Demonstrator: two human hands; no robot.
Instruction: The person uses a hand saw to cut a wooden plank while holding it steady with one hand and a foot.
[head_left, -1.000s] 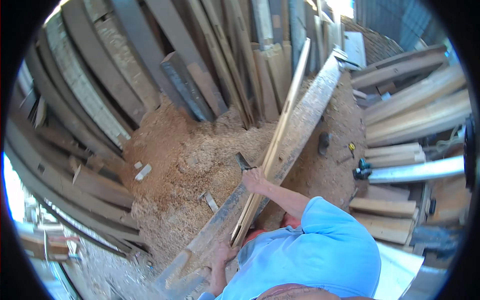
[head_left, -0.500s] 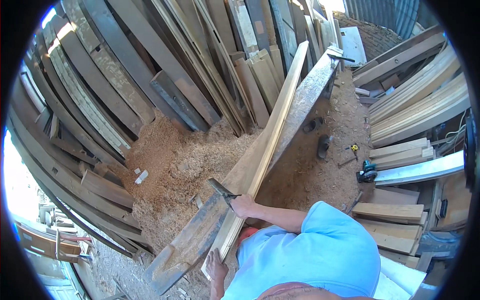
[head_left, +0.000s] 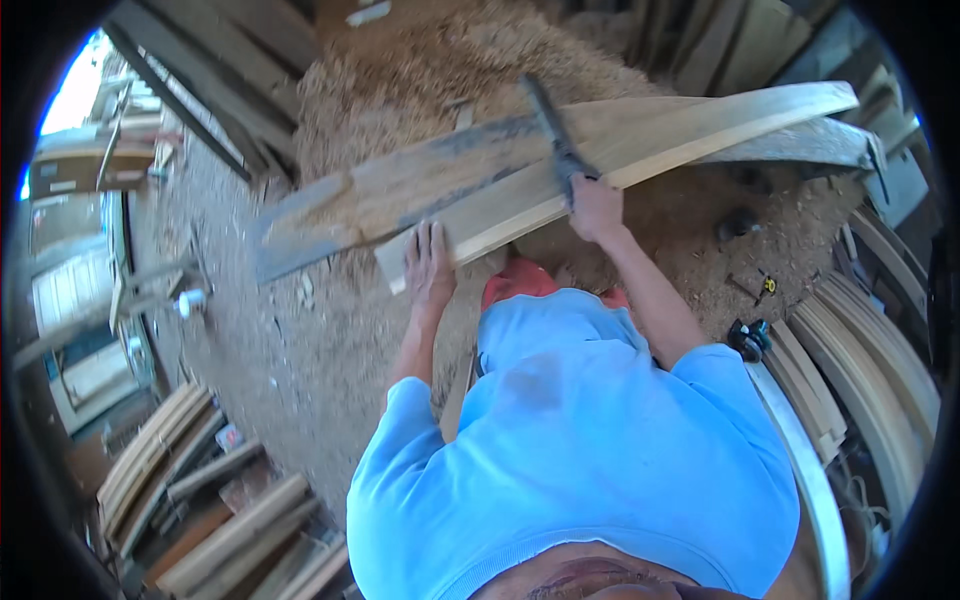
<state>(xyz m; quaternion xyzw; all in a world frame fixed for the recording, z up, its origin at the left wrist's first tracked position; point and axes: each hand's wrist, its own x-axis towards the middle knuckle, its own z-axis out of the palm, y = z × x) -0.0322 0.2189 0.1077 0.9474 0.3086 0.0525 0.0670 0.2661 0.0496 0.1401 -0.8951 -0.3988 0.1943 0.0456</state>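
1 board (head_left: 505,208) touches the left hand (head_left: 432,264); the right hand (head_left: 596,208) grips a tool (head_left: 546,115).

Dark tool (head_left: 547,118) — blurred, its kind unclear — with one end partly hidden by the right hand (head_left: 596,208)

Board (head_left: 685,140)'s lying slantwise over the counter (head_left: 310,225), its left end poking past the near edge, tool (head_left: 545,110) angled across its middle. Shavings (head_left: 400,85) piled on the floor (head_left: 340,330) behind the counter. Over on the worker (head_left: 600,430)'s right: power tool (head_left: 748,340), then planks (head_left: 870,365) just past it. More lumber (head_left: 155,450)'s well off to the left.
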